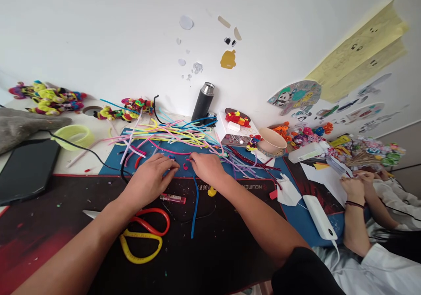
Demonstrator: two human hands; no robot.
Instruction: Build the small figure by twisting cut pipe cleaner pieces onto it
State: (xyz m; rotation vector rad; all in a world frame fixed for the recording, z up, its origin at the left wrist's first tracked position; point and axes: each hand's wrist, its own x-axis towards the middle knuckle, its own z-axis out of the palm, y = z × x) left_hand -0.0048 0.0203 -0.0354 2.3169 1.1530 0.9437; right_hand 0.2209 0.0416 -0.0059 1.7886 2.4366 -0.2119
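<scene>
My left hand (153, 174) is over the mat edge, fingers curled and thumb near the fingertips. What it pinches, if anything, is too small to make out. A small blue-purple piece (171, 157) is beside its fingers. Facing it, my right hand (208, 168) has its fingers pressed together; their contents are hidden. Close to those fingertips is a small curled pink piece (186, 166). A blue pipe cleaner (194, 207) runs from beneath my right hand down across the black mat. Scissors (141, 261) with red and yellow handles lie under my left forearm.
Loose coloured pipe cleaners (177, 133) are heaped behind my hands. A black thermos (202, 104) stands by the wall. A clear pink tube (173, 198) and yellow piece (212, 191) lie nearby. A phone-like black slab (28, 168) is left. A co-worker's hands (353, 190) handle paper at right.
</scene>
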